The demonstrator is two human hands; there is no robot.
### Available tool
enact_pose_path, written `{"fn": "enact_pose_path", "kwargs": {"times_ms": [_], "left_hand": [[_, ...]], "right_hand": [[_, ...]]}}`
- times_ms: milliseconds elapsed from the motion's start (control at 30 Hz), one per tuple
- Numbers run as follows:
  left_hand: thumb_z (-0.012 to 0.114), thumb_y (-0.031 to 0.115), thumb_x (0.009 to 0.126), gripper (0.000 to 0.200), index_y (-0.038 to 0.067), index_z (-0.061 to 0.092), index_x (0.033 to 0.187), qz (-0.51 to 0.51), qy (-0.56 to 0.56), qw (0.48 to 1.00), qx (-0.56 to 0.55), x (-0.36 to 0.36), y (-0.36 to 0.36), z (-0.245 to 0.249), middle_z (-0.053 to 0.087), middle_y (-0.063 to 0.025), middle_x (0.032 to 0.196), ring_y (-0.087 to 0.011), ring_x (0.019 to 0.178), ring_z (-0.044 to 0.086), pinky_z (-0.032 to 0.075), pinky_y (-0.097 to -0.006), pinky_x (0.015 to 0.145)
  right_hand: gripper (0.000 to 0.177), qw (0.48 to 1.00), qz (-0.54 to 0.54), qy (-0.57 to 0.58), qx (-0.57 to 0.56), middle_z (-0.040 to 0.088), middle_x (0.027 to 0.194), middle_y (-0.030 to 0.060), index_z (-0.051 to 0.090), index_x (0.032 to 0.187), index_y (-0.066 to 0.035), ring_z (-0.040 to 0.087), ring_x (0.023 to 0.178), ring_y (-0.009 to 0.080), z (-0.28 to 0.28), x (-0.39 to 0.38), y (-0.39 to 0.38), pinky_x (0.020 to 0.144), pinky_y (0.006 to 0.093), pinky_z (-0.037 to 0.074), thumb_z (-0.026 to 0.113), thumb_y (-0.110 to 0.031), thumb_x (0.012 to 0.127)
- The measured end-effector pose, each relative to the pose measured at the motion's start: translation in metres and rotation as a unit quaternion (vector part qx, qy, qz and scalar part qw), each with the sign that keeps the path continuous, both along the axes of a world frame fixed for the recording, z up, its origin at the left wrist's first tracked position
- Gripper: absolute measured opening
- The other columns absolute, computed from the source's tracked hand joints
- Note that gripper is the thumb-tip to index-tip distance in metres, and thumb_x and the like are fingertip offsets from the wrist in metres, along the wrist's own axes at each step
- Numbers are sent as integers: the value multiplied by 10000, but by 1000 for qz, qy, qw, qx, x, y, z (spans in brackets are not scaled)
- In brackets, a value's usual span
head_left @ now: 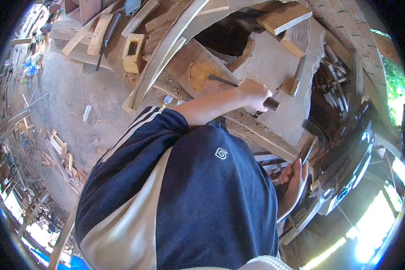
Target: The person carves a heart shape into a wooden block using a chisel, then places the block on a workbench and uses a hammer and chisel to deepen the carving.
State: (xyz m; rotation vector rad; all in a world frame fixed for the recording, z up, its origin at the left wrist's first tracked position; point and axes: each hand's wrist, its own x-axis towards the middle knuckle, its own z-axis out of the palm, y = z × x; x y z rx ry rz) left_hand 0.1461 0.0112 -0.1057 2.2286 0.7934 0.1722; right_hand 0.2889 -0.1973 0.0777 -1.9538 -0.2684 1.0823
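My left hand (255,95) is closed around the handle of a chisel (223,81). The chisel lies at a low slant, its tip at a pale, freshly cut hollow (198,76) in a brown wooden board (183,58). Lower at the right, my right hand (294,173) grips the wooden handle of a hammer (307,148). The hammer's dark head (312,128) points up, apart from the chisel. Small wood chips lie around the cut area.
A large pale slab (279,67) lies beyond the board, with wood blocks (284,19) and another wooden-handled tool (294,86) on it. At the left are a block with a square hole (133,51) and a long dark-bladed tool (106,43). Scrap wood (58,143) lies on the floor.
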Motion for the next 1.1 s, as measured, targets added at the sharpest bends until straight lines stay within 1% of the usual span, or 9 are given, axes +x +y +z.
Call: {"fn": "enact_pose_path", "kwargs": {"times_ms": [100, 167, 300, 333, 433, 467, 600, 667, 1100], "left_hand": [[712, 409, 737, 338, 112, 701, 899, 10, 2, 1000, -5, 0, 2, 0, 702, -142, 781, -326, 741, 700, 557, -455, 681], [711, 416, 740, 345, 114, 702, 908, 7, -1, 1000, 0, -1, 4, 0, 704, -139, 789, -326, 741, 700, 557, -457, 680], [710, 428, 747, 354, 120, 702, 922, 14, 9, 1000, 14, -9, 8, -12, 705, -135, 794, -328, 737, 699, 557, -462, 682], [712, 417, 741, 333, 126, 704, 902, 19, 15, 999, 49, -13, 10, -18, 701, -133, 780, -327, 723, 697, 555, -465, 668], [713, 396, 734, 301, 129, 704, 874, 43, 6, 999, 16, -16, 10, -20, 699, -134, 770, -322, 721, 696, 552, -464, 670], [713, 396, 734, 301, 129, 704, 874, 45, 7, 999, 14, -18, 10, -17, 699, -134, 770, -322, 721, 696, 552, -464, 670], [707, 362, 734, 265, 128, 702, 859, 48, -30, 998, -3, -18, 7, 9, 697, -127, 759, -330, 719, 691, 548, -460, 678], [703, 361, 741, 285, 136, 707, 917, 32, -45, 998, -24, -14, 5, 19, 702, -124, 804, -327, 746, 691, 538, -454, 711], [687, 347, 767, 277, 128, 715, 935, 12, -2, 1000, -15, -3, 9, 14, 713, -121, 812, -311, 751, 704, 555, -445, 702]], "right_hand": [[160, 994, -62, 62, 68, 428, 639, -8, 457, 904, -106, 379, 470, 77, -12, 9, 2, 415, 240, 322, 514, -215, 1007], [163, 995, -71, 27, 64, 433, 644, -4, 456, 909, -109, 378, 468, 80, -35, -7, 12, 415, 249, 325, 514, -225, 1008], [169, 986, 62, 154, -1, 440, 645, 0, 459, 924, -94, 384, 459, 91, -50, -28, 24, 408, 253, 340, 508, -230, 1011], [188, 989, 29, 142, -7, 420, 616, -10, 433, 913, -104, 372, 431, 70, -45, -28, 24, 363, 224, 306, 539, -230, 1003], [165, 998, 10, 57, 36, 424, 619, -12, 460, 910, -116, 365, 428, 76, -41, 2, 12, 364, 230, 314, 543, -225, 1002], [111, 998, -7, 47, 48, 427, 633, -2, 476, 976, -110, 394, 464, 82, -32, 8, 10, 404, 231, 327, 521, -208, 1003], [110, 998, -30, 17, 56, 412, 632, -7, 478, 983, -114, 380, 473, 80, -8, 20, 5, 412, 233, 316, 522, -212, 1004], [185, 998, -39, -16, 47, 423, 620, -1, 469, 890, -132, 356, 432, 79, 0, 14, 7, 395, 239, 303, 539, -263, 1001], [194, 996, -30, -63, 58, 417, 603, -3, 460, 873, -110, 364, 431, 78, 17, 12, 11, 395, 244, 304, 523, -236, 1008]]}}
